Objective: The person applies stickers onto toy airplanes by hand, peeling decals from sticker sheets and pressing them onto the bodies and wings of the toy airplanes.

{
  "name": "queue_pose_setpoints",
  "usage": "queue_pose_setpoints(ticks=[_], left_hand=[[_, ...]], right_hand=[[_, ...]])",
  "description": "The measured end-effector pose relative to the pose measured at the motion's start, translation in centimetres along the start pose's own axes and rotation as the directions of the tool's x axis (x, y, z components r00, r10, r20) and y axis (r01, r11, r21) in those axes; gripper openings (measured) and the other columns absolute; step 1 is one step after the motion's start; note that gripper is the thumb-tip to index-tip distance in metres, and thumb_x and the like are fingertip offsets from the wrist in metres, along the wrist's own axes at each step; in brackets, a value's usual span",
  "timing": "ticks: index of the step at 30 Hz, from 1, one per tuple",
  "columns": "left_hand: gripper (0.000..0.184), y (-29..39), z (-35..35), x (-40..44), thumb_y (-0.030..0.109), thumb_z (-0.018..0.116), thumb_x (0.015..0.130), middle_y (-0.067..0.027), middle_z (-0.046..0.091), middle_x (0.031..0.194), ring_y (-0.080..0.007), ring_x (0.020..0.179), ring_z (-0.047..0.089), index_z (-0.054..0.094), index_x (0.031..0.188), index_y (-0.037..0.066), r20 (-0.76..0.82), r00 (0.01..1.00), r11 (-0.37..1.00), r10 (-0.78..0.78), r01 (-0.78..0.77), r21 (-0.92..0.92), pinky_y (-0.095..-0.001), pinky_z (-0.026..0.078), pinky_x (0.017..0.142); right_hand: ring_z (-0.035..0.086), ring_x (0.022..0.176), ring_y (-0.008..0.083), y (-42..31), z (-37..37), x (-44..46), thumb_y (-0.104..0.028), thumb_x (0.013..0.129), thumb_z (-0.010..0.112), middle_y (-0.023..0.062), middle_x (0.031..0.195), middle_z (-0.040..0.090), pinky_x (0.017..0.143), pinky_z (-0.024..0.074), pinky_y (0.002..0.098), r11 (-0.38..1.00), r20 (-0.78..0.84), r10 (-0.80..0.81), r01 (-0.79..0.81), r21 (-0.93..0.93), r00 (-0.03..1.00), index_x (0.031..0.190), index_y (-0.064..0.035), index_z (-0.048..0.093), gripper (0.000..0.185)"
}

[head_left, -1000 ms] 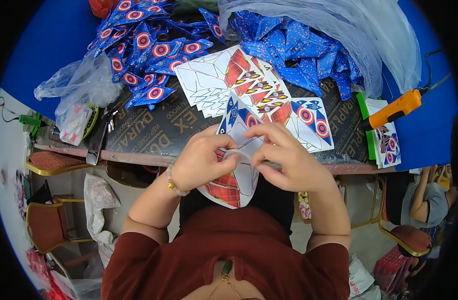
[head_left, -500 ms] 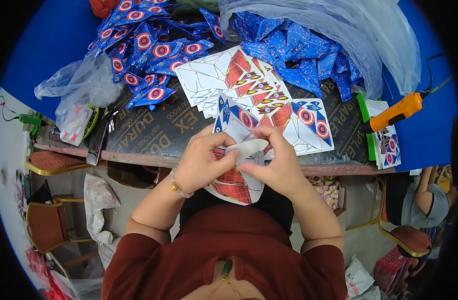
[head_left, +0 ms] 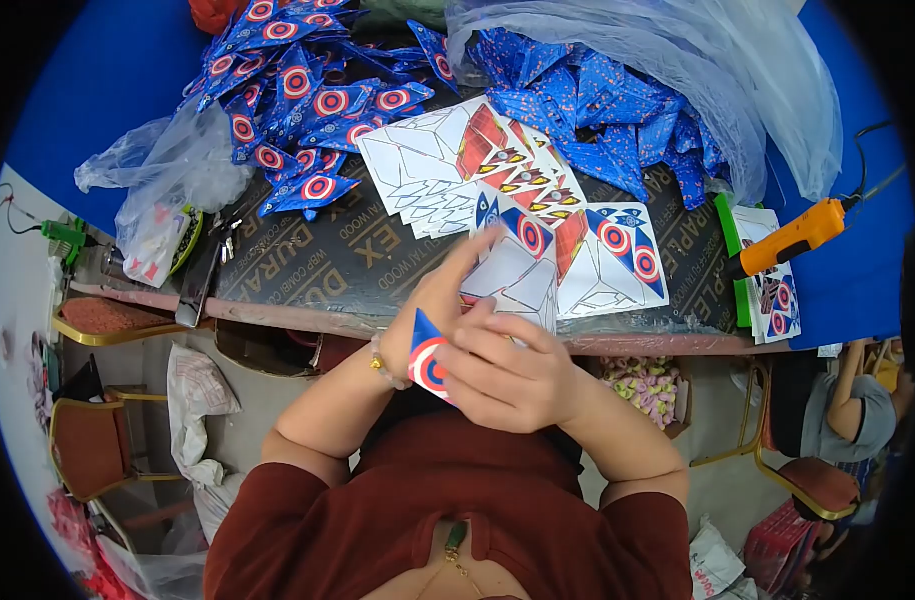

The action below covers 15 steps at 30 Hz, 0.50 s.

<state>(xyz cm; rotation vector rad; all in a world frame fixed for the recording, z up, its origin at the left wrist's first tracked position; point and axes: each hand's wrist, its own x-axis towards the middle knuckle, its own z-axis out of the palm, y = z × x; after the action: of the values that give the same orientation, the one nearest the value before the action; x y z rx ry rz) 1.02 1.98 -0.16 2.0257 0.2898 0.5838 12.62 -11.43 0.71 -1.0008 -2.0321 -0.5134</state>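
My left hand (head_left: 440,295) is at the table's front edge, its fingers along the left side of a white printed sheet (head_left: 513,268) with a red-and-blue target. It seems to grip the sheet, though the thumb is partly hidden. Lower down, in front of my shirt, my right hand (head_left: 513,375) is closed on a blue paper cutout (head_left: 428,362) with a target ring. The cutout's pointed end sticks out toward my left wrist. Behind the held sheet lie more printed sheets with red wing-like shapes (head_left: 483,150) and a sheet with two targets (head_left: 623,265).
Blue target-marked paper pieces (head_left: 296,85) are heaped at the back left, speckled blue pieces (head_left: 618,95) at the back right under clear plastic (head_left: 678,40). An orange-handled tool (head_left: 793,240) rests over a green holder (head_left: 733,250). A person (head_left: 858,405) is at far right.
My right hand has come down and left, now with a blue cutout in it. The curled white paper between my hands is gone from there, and my left hand has shifted right along the sheet.
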Motion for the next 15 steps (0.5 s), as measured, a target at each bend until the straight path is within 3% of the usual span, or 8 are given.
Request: queue_pose_setpoints(ticks=[2,4,5,7,8,10,12,15], left_hand=[[0.095,-0.4,0.0,0.3,-0.006,0.062,0.082,-0.0246,0.030,0.160,-0.0293,0.149,0.032,0.011,0.161,0.001,-0.110,0.994,0.997,-0.002,-0.006,-0.070,-0.0361,0.028,0.120],[0.096,-0.7,0.0,0.4,-0.005,0.060,0.081,-0.0246,0.030,0.160,-0.0265,0.148,0.032,0.008,0.162,0.000,-0.200,0.978,0.953,-0.060,-0.003,-0.304,-0.0351,0.028,0.120],[0.097,-1.3,-0.2,0.3,-0.006,0.060,0.081,-0.0240,0.032,0.158,-0.0249,0.146,0.034,0.007,0.162,0.000,-0.217,0.972,0.946,-0.086,0.011,-0.323,-0.0343,0.030,0.118],[0.093,-1.4,-0.2,-0.1,-0.008,0.060,0.080,-0.0207,0.041,0.153,-0.0230,0.142,0.040,0.014,0.161,-0.002,-0.167,0.976,0.898,-0.142,0.056,-0.435,-0.0335,0.032,0.117],[0.079,-0.9,0.0,-0.6,-0.008,0.060,0.082,-0.0158,0.052,0.144,-0.0191,0.134,0.048,0.030,0.155,-0.003,-0.087,0.977,0.844,-0.194,0.121,-0.522,-0.0327,0.036,0.114],[0.064,-0.9,0.5,-1.6,-0.006,0.059,0.085,-0.0116,0.059,0.134,-0.0153,0.125,0.054,0.044,0.146,-0.003,-0.023,0.984,0.876,-0.178,0.147,-0.459,-0.0312,0.040,0.110],[0.056,0.1,0.6,-2.0,-0.003,0.061,0.088,-0.0088,0.062,0.126,-0.0137,0.117,0.058,0.049,0.142,-0.002,0.081,0.978,0.847,-0.190,0.205,-0.491,-0.0312,0.046,0.103],[0.048,0.8,0.3,-2.0,0.003,0.067,0.091,-0.0067,0.065,0.118,-0.0113,0.105,0.061,0.054,0.136,-0.001,0.086,0.985,0.854,-0.150,0.173,-0.491,-0.0292,0.051,0.092]], right_hand=[[0.062,0.112,0.0246,0.2,0.5,-0.7,-0.016,0.077,0.077,0.0043,0.124,0.069,0.098,0.0483,0.0444,1.000,0.042,0.014,-0.014,-0.001,0.999,0.099,-0.0147,0.068,0.023],[0.059,0.117,0.0259,0.6,-0.2,-0.5,-0.022,0.076,0.081,0.0041,0.129,0.067,0.098,0.0481,0.0473,0.999,0.144,0.046,-0.045,-0.015,0.989,0.108,-0.0129,0.069,0.035],[0.060,0.117,0.0280,0.7,-1.1,-0.3,-0.023,0.075,0.081,0.0057,0.129,0.066,0.099,0.0477,0.0476,0.987,0.132,0.149,-0.156,0.042,0.980,0.108,-0.0105,0.069,0.037],[0.057,0.123,0.0356,1.9,-1.8,-1.3,-0.027,0.073,0.085,0.0122,0.133,0.063,0.103,0.0439,0.0505,0.952,0.023,0.299,-0.300,0.067,0.954,0.120,-0.0077,0.066,0.054],[0.055,0.124,0.0379,2.7,-2.3,-1.4,-0.025,0.074,0.084,0.0144,0.135,0.061,0.104,0.0429,0.0512,0.928,-0.042,0.370,-0.371,-0.031,0.928,0.123,-0.0067,0.065,0.056],[0.053,0.126,0.0428,3.8,-3.2,-0.3,-0.021,0.077,0.082,0.0181,0.139,0.058,0.107,0.0404,0.0520,0.849,-0.138,0.501,-0.516,-0.114,0.854,0.131,-0.0032,0.061,0.061],[0.052,0.127,0.0433,4.6,-3.3,-0.3,-0.020,0.078,0.082,0.0194,0.138,0.058,0.108,0.0400,0.0505,0.795,-0.087,0.594,-0.600,-0.091,0.800,0.133,-0.0007,0.059,0.062],[0.059,0.120,0.0376,4.5,-3.0,-0.6,-0.019,0.080,0.081,0.0184,0.126,0.066,0.104,0.0443,0.0474,0.694,0.083,0.679,-0.675,0.248,0.729,0.124,0.0006,0.064,0.052]])
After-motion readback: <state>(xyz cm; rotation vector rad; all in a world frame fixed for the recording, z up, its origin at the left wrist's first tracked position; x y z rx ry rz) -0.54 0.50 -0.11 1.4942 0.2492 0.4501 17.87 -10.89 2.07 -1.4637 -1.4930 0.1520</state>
